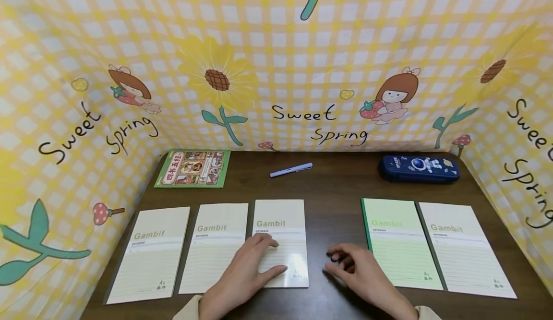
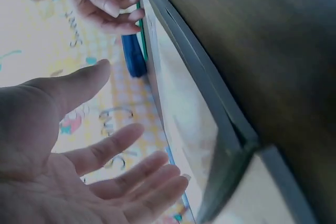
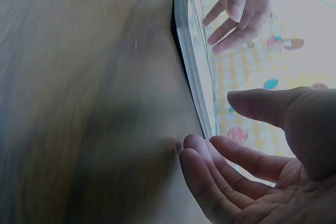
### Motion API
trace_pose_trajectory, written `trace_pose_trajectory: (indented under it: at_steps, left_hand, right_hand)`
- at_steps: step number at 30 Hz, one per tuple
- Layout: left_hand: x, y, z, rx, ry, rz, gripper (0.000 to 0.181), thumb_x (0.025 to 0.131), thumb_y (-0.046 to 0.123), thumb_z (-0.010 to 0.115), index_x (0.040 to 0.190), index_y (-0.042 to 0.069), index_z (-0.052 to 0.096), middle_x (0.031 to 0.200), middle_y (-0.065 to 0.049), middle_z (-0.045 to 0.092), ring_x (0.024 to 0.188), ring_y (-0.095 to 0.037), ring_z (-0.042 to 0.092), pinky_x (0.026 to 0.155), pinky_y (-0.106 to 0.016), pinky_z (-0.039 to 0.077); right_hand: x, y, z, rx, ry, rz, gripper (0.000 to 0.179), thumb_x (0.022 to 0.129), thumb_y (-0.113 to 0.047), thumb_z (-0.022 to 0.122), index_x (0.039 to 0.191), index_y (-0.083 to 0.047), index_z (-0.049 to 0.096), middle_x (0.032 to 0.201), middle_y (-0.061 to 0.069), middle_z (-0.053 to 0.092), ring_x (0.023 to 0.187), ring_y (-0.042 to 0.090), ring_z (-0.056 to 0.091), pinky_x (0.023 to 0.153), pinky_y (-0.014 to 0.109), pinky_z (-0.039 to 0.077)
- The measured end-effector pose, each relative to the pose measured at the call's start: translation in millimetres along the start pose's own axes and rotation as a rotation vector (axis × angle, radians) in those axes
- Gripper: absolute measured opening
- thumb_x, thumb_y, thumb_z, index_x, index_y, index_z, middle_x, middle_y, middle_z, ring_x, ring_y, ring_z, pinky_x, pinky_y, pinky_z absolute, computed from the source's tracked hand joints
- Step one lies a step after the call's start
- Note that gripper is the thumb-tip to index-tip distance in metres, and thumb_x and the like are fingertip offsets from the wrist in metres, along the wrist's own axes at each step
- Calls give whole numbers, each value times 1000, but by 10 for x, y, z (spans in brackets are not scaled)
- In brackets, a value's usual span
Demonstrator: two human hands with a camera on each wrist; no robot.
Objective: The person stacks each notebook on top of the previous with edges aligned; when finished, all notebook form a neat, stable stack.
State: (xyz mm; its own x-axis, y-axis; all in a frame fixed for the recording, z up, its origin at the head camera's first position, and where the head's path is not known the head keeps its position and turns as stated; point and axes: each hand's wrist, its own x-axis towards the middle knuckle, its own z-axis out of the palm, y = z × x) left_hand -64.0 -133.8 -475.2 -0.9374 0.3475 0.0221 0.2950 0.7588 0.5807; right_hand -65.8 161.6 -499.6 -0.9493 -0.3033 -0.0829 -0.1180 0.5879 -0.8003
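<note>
The left hand point(image 1: 247, 267), loosely spread and empty, is over the middle notebook point(image 1: 290, 250); the right hand point(image 1: 360, 269), loosely curled and empty, is near the green notebook point(image 1: 402, 248). Behind, a book point(image 1: 194, 169), pen point(image 1: 291, 170) and pencil case point(image 1: 419, 169) lie on the bench point(image 1: 332, 185).

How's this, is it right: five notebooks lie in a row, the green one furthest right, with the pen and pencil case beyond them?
One slip: the green notebook is second from the right; a white one is furthest right, as the head view shows. The rest stands: five in a row, pen and pencil case beyond.
</note>
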Motion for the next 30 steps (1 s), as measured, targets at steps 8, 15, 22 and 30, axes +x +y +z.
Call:
trace_pose_trajectory:
  at_steps: [8, 15, 22, 30]
  left_hand:
    - [219, 144, 157, 73, -82, 138, 48, 95, 43, 76, 130, 12, 66, 146, -12, 61, 137, -27, 57, 113, -47, 48]
    - [468, 316, 245, 139, -178, 228, 58, 96, 46, 74, 141, 12, 62, 155, -11, 54, 146, -25, 50, 119, -43, 44]
    - [634, 507, 374, 182, -279, 381, 66, 99, 51, 67, 152, 13, 53, 165, -9, 44, 154, -26, 42, 122, -42, 41]
    - [712, 723, 580, 294, -390, 461, 72, 102, 55, 60, 160, 17, 43, 171, -7, 34, 158, -26, 35, 125, -46, 37]
  right_hand:
    - [-100, 167, -253, -38, 109, 41, 25, 93, -27, 80, 113, -14, 74, 102, 0, 74, 78, -3, 62, 66, 21, 56]
    - [-208, 293, -532, -92, 208, 100, 26, 93, -24, 80, 115, -13, 74, 105, 1, 75, 83, 2, 68, 70, 21, 58]
    - [-365, 444, -710, -211, 323, 164, 24, 91, -22, 82, 111, -10, 75, 103, 4, 77, 83, 8, 71, 67, 21, 58]
    - [-535, 591, -805, -293, 335, 226, 31, 91, -25, 82, 115, -6, 76, 111, 12, 75, 95, 27, 73, 70, 27, 61]
